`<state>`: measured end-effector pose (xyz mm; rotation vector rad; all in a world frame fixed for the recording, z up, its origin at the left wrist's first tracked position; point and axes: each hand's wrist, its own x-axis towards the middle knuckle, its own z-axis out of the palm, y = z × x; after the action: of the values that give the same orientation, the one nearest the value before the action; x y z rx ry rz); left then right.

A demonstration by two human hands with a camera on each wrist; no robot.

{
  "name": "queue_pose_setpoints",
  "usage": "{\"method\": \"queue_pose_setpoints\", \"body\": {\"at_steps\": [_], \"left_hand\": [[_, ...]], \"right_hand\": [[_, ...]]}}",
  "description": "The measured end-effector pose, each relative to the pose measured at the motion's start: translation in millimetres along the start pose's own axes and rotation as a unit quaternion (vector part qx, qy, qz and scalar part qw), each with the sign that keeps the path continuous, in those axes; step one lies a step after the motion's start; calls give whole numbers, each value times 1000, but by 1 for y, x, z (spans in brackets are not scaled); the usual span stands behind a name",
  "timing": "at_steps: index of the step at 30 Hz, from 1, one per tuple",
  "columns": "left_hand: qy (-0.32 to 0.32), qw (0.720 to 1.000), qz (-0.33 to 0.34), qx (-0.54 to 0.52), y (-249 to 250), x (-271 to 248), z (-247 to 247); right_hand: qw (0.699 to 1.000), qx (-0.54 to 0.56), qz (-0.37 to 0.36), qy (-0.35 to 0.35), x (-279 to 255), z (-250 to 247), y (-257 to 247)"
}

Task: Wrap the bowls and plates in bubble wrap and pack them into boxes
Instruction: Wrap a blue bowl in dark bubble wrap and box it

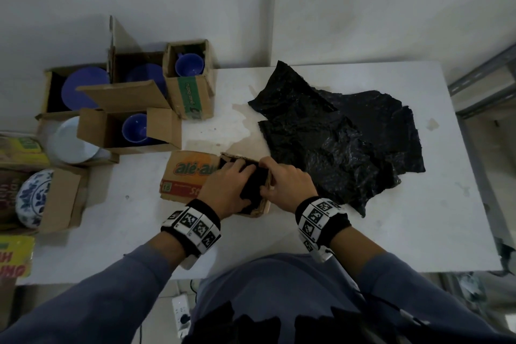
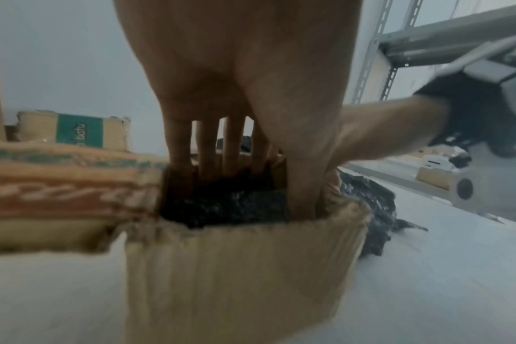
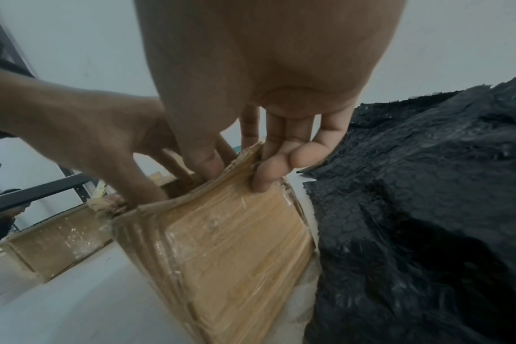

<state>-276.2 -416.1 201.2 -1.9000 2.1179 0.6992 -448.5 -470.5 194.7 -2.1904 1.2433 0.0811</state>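
Black bubble-wrapped bundle (image 1: 252,186) sat inside cardboard box (image 1: 192,176); left hand (image 1: 227,188) pressed it with straight fingers, right hand (image 1: 287,186) pinched box wall.

Blue-grey long sleeves (image 1: 117,288); black wristbands (image 1: 192,227) carrying white blocks printed with black square markers, both wrists.

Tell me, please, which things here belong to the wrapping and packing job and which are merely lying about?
In use: left hand, right hand, black-wrapped bundle, small cardboard box, spare bubble wrap, boxed blue dishes.
Idle: power strip, metal shelving.
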Motion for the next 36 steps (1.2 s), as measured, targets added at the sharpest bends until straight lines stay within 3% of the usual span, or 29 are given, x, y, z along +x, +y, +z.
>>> {"method": "queue_pose_setpoints", "body": {"at_steps": [9,18,23,29,36], "left_hand": [[-67,997,-26,14,10,19,23],[-47,998,-33,18,8,19,25],[-46,997,12,55,0,12,2],[-103,989,4,102,-5,11,-4],[-100,992,3,82,-5,16,8]], "right_hand": [[1000,10,-2,8,-2,2,1],[1000,21,9,7,0,5,-1],[1000,8,3,7,0,4,1],[1000,5,-4,14,-1,6,2],[1000,10,1,22,-2,6,1]]}}
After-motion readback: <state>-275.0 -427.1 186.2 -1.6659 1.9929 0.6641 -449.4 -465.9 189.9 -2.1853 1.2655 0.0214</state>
